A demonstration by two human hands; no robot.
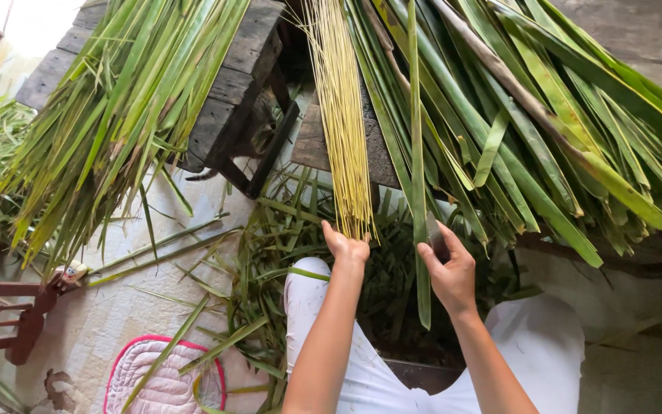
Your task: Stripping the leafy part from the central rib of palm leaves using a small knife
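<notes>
Far left: loose bundle of narrow green leaves point(116, 115) on a dark plank bench point(231, 84).
Left hand point(346, 249): clenched on pale yellow leaf ribs point(340, 115).
Right hand point(447, 272): grasping a long green leaf strip point(417, 153) and a blade.
Right: broad green fronds point(561, 115) crowding close.

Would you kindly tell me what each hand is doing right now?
Left hand: closed on the yellow stick bundle.
Right hand: closed on a long green leaf.

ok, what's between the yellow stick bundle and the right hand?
Head view: one long green leaf strip hangs between the yellow stick bundle and the right hand, which touches it.
</notes>
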